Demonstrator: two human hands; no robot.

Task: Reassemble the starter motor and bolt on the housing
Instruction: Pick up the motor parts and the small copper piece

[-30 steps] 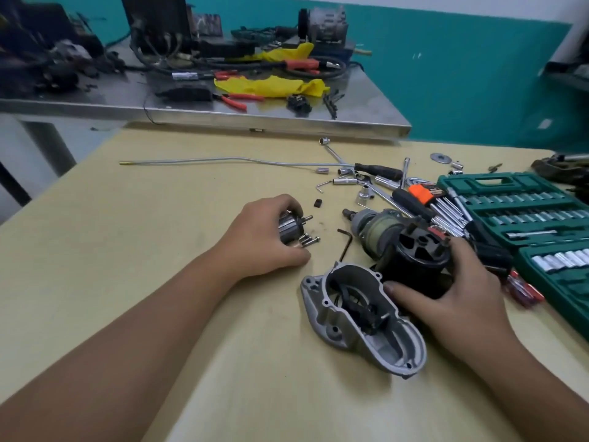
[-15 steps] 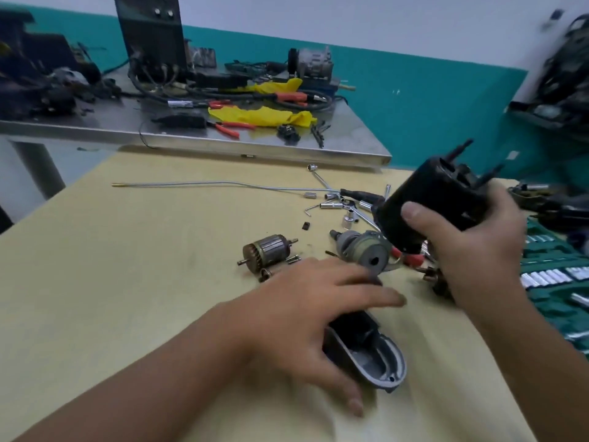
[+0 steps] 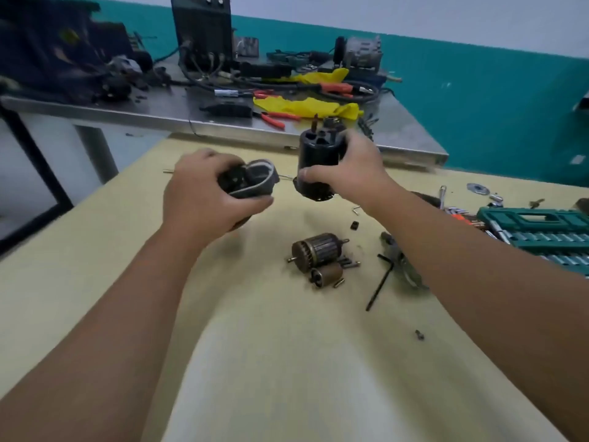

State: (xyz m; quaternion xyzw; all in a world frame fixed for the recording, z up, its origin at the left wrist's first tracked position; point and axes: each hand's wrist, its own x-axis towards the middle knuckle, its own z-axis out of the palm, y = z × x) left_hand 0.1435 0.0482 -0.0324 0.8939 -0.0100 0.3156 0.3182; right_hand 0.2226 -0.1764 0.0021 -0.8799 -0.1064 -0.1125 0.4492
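Observation:
My left hand (image 3: pixel 204 199) grips the grey aluminium housing (image 3: pixel 255 181) and holds it up above the yellow table (image 3: pixel 287 362), its open side turned toward me. Just to its right, my right hand (image 3: pixel 347 170) grips the black cylindrical motor body (image 3: pixel 318 154), upright, with studs sticking out of its top. The two parts are a small gap apart. On the table below lie the copper-wound armature (image 3: pixel 317 250) and a smaller brown cylinder (image 3: pixel 328 274) with several small pins beside it.
A black hex key (image 3: pixel 381 280) and a loose screw (image 3: pixel 419 334) lie on the table right of the armature. A green socket set case (image 3: pixel 535 228) sits at the right edge. A steel bench (image 3: pixel 178 113) with pliers, yellow cloth and cables stands behind.
My left hand has picked the housing up off the table. Both hands have brought the housing and the motor body up and close together. My view has tilted and shifted.

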